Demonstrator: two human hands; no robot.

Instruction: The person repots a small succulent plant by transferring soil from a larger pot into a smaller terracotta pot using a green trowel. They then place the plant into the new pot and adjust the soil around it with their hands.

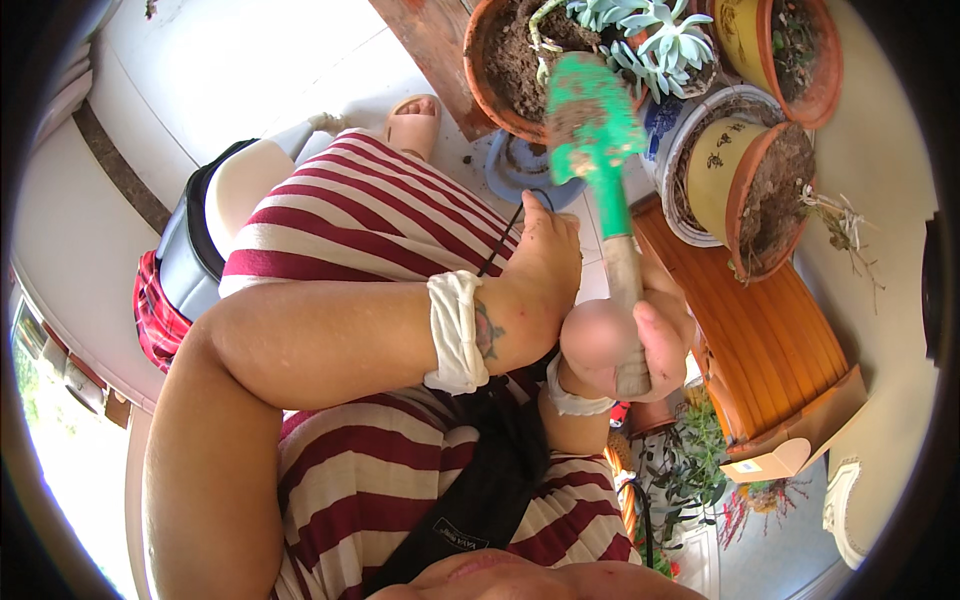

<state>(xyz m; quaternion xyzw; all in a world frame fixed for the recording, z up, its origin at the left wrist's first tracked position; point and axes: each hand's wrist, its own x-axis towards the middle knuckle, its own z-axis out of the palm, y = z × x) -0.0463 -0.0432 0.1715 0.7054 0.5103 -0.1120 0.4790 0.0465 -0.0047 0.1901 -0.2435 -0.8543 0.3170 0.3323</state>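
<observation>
My right hand (664, 337) grips the pale, worn handle (624, 270) of a hand trowel, its fingers wrapped around the lower end. The trowel's green blade (592, 112) points up in the view, smeared with soil and blurred. Beyond the blade is a round terracotta pot (480, 82) of brown soil, partly hidden by it. A bare stem (536, 34) and pale blue-green succulents (675, 45) show at that pot. My left hand (551, 244) is bent at the wrist beside the trowel, near a thin black cord (501, 244). Most of its fingers are hidden.
A blue plastic saucer (499, 176) lies on the tiled floor below the pot. To the right, a yellow pot (709, 169) with dry soil tilts in a blue-and-white planter (664, 139). Another yellow pot (742, 37) leans behind. A wooden bench (765, 330) and cardboard (795, 442) stand nearer.
</observation>
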